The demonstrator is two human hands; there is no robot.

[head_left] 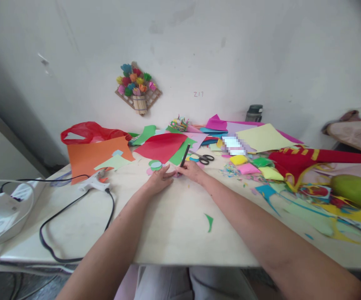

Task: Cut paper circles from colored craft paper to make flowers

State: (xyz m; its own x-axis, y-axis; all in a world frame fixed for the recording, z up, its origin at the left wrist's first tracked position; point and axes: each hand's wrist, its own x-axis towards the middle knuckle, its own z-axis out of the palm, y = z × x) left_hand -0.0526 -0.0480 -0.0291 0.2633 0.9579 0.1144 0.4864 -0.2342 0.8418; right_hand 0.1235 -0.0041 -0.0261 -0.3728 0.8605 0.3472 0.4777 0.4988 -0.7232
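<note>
A pale wall (pixel 230 50) rises behind a cream-topped table (pixel 174 233) strewn with coloured paper. At the left end sits a power strip (pixel 11 208), then a white glue gun (pixel 94 183) whose black cord (pixel 41 233) loops toward the front edge, closing off that side. Next comes the left hand (pixel 160 181), laid low with fingers spread, just beside some round paper pieces (pixel 155 165). Between the two hands, at mid-table, lies a small pink paper (pixel 176 172), partly covered by fingertips. The right hand (pixel 193 171) pinches a black pen (pixel 185 155), tilted over the paper — its tip is hidden. The step in hand looks like marking the pink paper; the next move probably calls for a steady left hand and small pen strokes. Bare tabletop runs from the hands to the front edge, broken by a green scrap (pixel 210 223). Rightward, the scissors (pixel 207 159) lie near the right hand — beyond them, crowded offcuts (pixel 264 193) leave little room.
</note>
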